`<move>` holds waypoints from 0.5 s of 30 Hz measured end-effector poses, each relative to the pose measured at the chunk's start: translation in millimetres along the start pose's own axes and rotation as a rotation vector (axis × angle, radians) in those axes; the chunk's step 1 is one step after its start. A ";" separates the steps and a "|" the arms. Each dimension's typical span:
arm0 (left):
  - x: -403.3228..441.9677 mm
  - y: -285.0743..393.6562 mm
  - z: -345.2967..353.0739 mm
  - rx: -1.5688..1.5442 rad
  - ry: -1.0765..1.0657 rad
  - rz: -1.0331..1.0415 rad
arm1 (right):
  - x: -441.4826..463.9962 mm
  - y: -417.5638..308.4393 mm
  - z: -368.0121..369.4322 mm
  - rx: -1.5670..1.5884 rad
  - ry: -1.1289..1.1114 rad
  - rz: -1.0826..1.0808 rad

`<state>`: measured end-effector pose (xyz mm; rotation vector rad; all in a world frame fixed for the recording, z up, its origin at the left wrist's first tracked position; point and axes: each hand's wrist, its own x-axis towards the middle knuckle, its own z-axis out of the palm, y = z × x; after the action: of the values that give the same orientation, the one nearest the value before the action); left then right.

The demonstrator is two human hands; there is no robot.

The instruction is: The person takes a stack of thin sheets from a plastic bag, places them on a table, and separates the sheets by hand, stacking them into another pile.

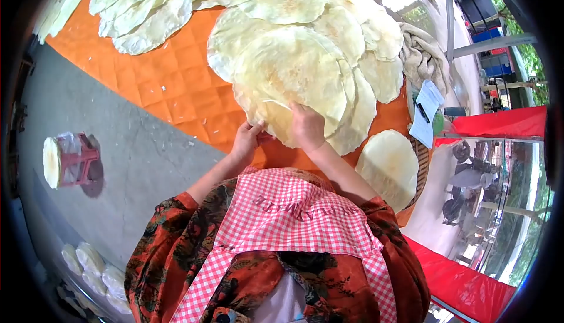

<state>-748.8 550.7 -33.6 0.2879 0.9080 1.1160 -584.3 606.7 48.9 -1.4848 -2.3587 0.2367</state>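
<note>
Many thin round flatbreads lie overlapping on an orange cloth [194, 102]. At the near edge of the pile, my left hand [248, 141] pinches the lower left rim of a large flatbread [294, 76]. My right hand [307, 126] rests over the lower part of the same bread, fingers closed together at a thin pale strip [275, 102]; whether the strip is loose or part of the bread's edge is hard to tell. A single flatbread [388, 167] lies apart at the right, over a woven basket [422, 173].
A crumpled grey towel [424, 58] and papers with a pen [426, 111] lie at the right. On the grey floor [141, 146] at the left stands a pink stool [79, 159] bearing bagged flatbreads. More bagged rounds [94, 267] sit at the lower left.
</note>
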 end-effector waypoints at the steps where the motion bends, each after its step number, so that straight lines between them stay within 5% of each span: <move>1: 0.4 0.0 -0.8 0.017 -0.014 -0.005 | -2.2 -1.1 6.1 0.029 0.016 -0.077; 5: 5.7 2.7 3.4 -0.042 -0.052 0.009 | -19.2 -5.8 34.4 0.116 0.068 -0.295; 8: 3.3 14.1 9.3 0.035 -0.084 0.006 | -17.6 2.9 32.6 0.175 0.027 -0.140; 10: -4.1 24.4 20.5 0.118 -0.181 0.086 | -3.2 33.5 31.2 0.356 -0.201 0.248; 12: -5.2 23.4 15.7 0.172 -0.089 0.090 | 52.0 97.1 9.3 0.339 -0.119 0.368; 15: 1.3 4.3 -12.3 0.133 0.099 0.123 | 109.6 77.2 -118.9 0.384 0.167 0.089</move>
<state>-760.6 551.0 -39.2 0.4056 1.0663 1.1934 -518.4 734.1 156.2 -1.3637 -1.9828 0.5328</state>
